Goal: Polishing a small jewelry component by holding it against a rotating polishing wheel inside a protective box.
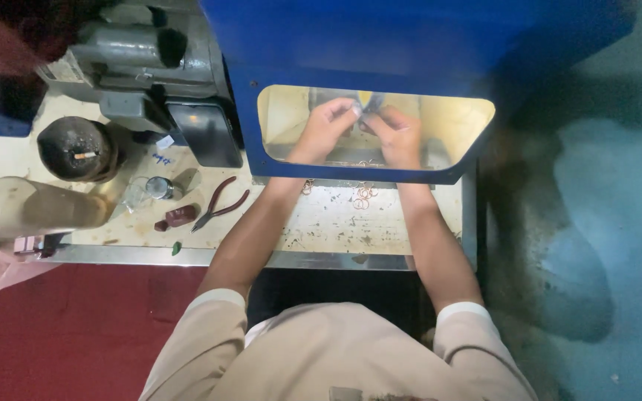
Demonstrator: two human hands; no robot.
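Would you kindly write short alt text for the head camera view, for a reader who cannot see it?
Seen from above, a person's left hand and right hand meet inside the lit opening of a blue machine housing, pinching something too small to identify. Small copper rings lie on the worn workbench, with red-handled pliers to the left.

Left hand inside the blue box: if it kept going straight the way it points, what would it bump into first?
The left hand points up and right, toward the right hand and a small thing pinched between them. It would likely meet that thing first, then the box's back wall. Depth is hard to judge.
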